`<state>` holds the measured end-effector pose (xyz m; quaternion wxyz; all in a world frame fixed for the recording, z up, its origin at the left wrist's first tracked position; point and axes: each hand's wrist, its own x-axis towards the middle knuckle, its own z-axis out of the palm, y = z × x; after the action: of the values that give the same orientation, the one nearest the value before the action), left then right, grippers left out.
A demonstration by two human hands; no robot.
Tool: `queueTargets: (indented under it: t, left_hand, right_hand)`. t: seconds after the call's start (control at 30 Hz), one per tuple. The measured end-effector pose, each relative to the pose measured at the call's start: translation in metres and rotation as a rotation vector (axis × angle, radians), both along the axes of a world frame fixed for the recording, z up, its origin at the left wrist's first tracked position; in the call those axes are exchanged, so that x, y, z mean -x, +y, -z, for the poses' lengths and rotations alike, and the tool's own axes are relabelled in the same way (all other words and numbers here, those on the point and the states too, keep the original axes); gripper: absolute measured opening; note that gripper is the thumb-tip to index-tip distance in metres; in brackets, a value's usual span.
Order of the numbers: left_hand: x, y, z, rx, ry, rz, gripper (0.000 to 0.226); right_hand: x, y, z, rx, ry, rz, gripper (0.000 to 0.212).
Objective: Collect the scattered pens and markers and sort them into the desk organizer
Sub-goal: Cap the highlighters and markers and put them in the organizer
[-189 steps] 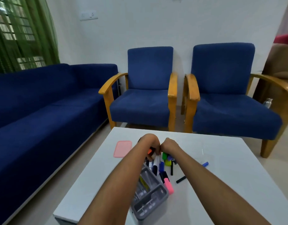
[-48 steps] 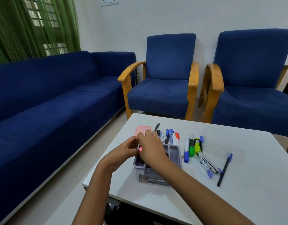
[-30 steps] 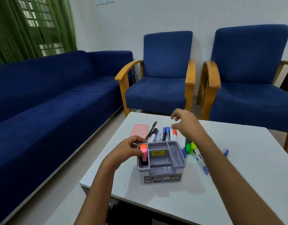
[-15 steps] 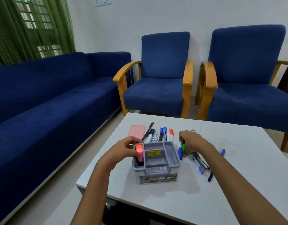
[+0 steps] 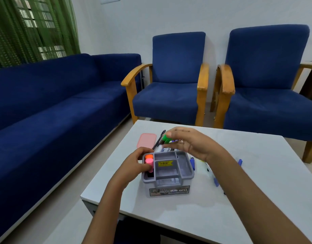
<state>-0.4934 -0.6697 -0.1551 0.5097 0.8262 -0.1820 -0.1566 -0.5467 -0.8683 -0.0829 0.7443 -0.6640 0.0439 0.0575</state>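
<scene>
Head view: my left hand (image 5: 134,166) grips the left wall of the grey organizer (image 5: 167,173) on the white surface (image 5: 257,199), beside its upright orange and pink markers (image 5: 149,161). My right hand (image 5: 190,143) hovers above, fingers pinching a green marker (image 5: 165,138). Remaining pens (image 5: 211,173) lie right.

Your right hand (image 5: 190,143) pinching a green marker (image 5: 165,138) above the organizer (image 5: 169,173); your left hand (image 5: 136,164) gripping its left side, on the worktop (image 5: 257,199)
</scene>
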Motion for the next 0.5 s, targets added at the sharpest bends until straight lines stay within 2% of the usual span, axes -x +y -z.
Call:
queueTargets:
  t: [0.03, 0.1, 0.2, 0.33, 0.5]
  left_hand:
    - [0.002, -0.001, 0.001, 0.004, -0.013, -0.002, 0.043]
    - [0.005, -0.002, 0.001, 0.012, -0.035, -0.003, 0.042]
    - [0.005, -0.002, 0.001, 0.024, -0.048, 0.003, 0.042]
    - [0.007, -0.001, -0.003, -0.011, -0.027, 0.029, 0.044]
    - [0.010, 0.001, -0.010, -0.065, 0.023, 0.086, 0.056]
  right_hand:
    - [0.001, 0.009, 0.001, -0.059, 0.031, -0.023, 0.024]
    - [0.002, 0.025, 0.005, -0.029, 0.076, -0.048, 0.022]
    - [-0.001, 0.038, 0.012, 0.213, 0.059, -0.012, 0.014]
    - [-0.007, 0.047, 0.013, 0.452, -0.027, 0.057, 0.019]
    - [-0.006, 0.058, 0.014, 0.767, -0.160, 0.030, 0.024]
